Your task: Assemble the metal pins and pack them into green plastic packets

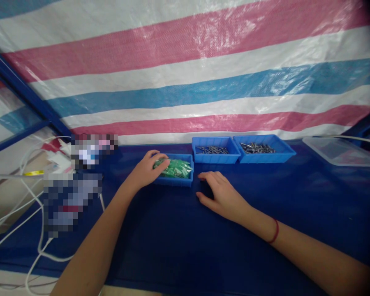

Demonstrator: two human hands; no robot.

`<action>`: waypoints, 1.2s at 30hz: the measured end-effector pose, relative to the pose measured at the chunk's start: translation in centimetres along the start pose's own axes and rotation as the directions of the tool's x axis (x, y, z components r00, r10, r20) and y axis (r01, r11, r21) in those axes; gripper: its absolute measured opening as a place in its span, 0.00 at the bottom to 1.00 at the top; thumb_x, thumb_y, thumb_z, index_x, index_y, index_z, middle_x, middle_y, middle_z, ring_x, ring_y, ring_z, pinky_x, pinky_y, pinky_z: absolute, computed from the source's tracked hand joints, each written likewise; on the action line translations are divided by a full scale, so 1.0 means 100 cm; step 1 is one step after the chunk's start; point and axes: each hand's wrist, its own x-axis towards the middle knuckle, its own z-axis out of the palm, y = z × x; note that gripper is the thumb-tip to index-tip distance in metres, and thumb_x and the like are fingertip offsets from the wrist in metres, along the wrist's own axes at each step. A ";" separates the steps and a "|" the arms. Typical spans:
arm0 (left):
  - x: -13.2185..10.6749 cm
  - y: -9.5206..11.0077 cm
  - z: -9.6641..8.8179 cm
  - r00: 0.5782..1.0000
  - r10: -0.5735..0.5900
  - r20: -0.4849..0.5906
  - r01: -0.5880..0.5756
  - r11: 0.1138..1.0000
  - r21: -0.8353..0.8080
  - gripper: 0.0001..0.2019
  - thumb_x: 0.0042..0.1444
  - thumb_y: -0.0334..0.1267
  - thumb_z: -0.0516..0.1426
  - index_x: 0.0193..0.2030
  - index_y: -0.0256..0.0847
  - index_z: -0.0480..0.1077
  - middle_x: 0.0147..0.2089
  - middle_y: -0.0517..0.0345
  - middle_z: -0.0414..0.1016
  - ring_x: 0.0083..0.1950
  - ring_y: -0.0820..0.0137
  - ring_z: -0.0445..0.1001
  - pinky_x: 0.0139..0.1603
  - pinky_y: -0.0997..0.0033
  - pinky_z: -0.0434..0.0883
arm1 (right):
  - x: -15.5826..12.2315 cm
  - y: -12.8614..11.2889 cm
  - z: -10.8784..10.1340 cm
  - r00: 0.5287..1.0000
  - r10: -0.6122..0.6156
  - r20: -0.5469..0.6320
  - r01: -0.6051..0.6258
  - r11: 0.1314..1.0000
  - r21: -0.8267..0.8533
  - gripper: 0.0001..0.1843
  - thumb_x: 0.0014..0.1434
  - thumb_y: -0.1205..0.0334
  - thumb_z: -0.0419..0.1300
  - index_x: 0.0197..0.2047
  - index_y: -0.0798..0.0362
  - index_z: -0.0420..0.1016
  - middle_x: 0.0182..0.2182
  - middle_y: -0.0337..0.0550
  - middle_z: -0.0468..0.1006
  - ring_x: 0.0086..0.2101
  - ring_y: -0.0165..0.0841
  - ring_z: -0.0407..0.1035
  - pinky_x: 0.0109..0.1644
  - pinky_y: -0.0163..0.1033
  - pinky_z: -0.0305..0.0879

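My left hand (148, 169) reaches over the left end of a small blue bin (192, 177), its fingers apart at the edge of the contents. Green plastic packets (175, 168) fill this bin; whether the fingertips touch them I cannot tell. My right hand (223, 193) is just right of the same bin, over the table, with thumb and fingers apart and nothing between them. A thin red band circles the right wrist.
Behind are two more blue bins, one with thin metal nails or screws (212, 150), the other with thicker metal pieces (257, 148). A clear plastic lid (339, 152) lies right on the blue table (179, 246). White cables (41, 230) and blurred-out items are at left; a striped sheet (185, 61) hangs behind.
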 end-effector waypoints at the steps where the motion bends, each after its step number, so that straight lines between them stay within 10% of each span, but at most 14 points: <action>1: -0.001 0.002 -0.002 1.000 0.013 0.018 -0.013 1.000 -0.011 0.20 0.62 0.53 0.49 0.50 0.45 0.73 0.54 0.52 0.67 0.56 0.62 0.70 0.61 0.61 0.65 | 0.000 0.000 0.000 1.000 0.018 0.002 -0.018 1.000 -0.008 0.22 0.58 0.58 0.58 0.54 0.56 0.63 0.48 0.55 0.72 0.48 0.45 0.65 0.50 0.50 0.62; 13: -0.009 0.022 -0.008 0.947 0.167 0.276 -0.104 0.968 -0.226 0.17 0.59 0.51 0.54 0.52 0.47 0.70 0.52 0.53 0.67 0.55 0.64 0.70 0.61 0.60 0.64 | -0.007 -0.002 0.000 0.981 0.193 0.021 -0.194 0.972 0.132 0.49 0.48 0.45 0.65 0.65 0.55 0.47 0.57 0.59 0.67 0.56 0.51 0.62 0.57 0.59 0.57; 18: -0.010 0.027 -0.002 0.947 0.180 0.268 -0.094 0.948 -0.303 0.20 0.60 0.51 0.53 0.55 0.46 0.66 0.55 0.51 0.66 0.58 0.62 0.67 0.62 0.58 0.63 | -0.003 0.003 -0.020 0.979 0.202 0.029 -0.198 0.906 0.373 0.47 0.44 0.49 0.69 0.63 0.50 0.52 0.54 0.51 0.70 0.51 0.45 0.68 0.53 0.50 0.66; 28: -0.020 0.053 0.068 0.952 0.287 0.108 -0.154 0.751 -0.643 0.36 0.56 0.55 0.57 0.66 0.42 0.50 0.61 0.43 0.64 0.60 0.55 0.67 0.58 0.55 0.66 | -0.006 0.000 -0.045 0.911 0.042 -0.411 0.138 0.907 0.399 0.40 0.54 0.41 0.59 0.64 0.46 0.50 0.60 0.52 0.60 0.61 0.49 0.55 0.64 0.56 0.55; 36: -0.015 0.047 0.058 0.962 0.267 0.060 -0.181 0.785 -0.593 0.32 0.54 0.49 0.61 0.63 0.44 0.57 0.69 0.44 0.52 0.67 0.53 0.58 0.63 0.52 0.61 | -0.006 0.006 -0.013 0.938 0.198 -0.284 0.008 0.808 0.589 0.56 0.50 0.32 0.58 0.69 0.45 0.29 0.61 0.56 0.57 0.55 0.48 0.64 0.54 0.55 0.66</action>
